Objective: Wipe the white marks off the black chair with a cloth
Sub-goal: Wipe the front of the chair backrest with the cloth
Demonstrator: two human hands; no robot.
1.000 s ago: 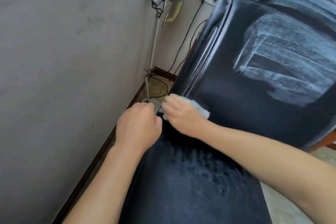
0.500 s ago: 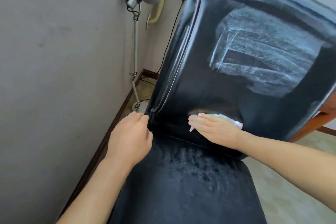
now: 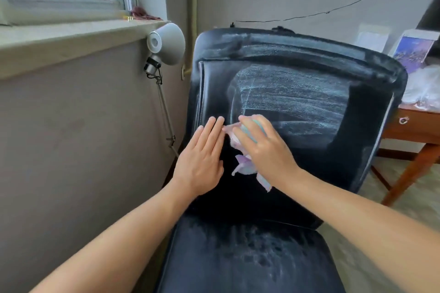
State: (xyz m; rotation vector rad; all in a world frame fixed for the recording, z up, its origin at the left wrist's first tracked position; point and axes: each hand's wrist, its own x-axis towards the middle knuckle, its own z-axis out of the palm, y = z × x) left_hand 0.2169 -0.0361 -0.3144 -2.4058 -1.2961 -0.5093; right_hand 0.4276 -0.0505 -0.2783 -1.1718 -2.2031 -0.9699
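Head view: a black padded leather chair (image 3: 281,197) fills the middle, its upright back facing the camera and its seat running down to the lower edge. Broad white chalky marks (image 3: 290,102) cover the upper part of the back panel, with more white smeared along the top rim and a faint dusting on the seat. The left hand (image 3: 202,154) lies flat against the lower left of the back, fingers straight and together, holding nothing. The right hand (image 3: 264,147) presses a crumpled pastel cloth of pink, lilac and pale blue (image 3: 247,164) against the back, just at the lower left corner of the marks; its fingers bend over the wad, and loose ends hang out below the palm. The two hands sit just beside each other, fingertips nearly meeting. Left of the chair, a grey metal swing-arm lamp (image 3: 166,43) stands against the wall under a window sill (image 3: 71,38). To the right stands a brown wooden bench (image 3: 414,135) with white plastic bags on it.
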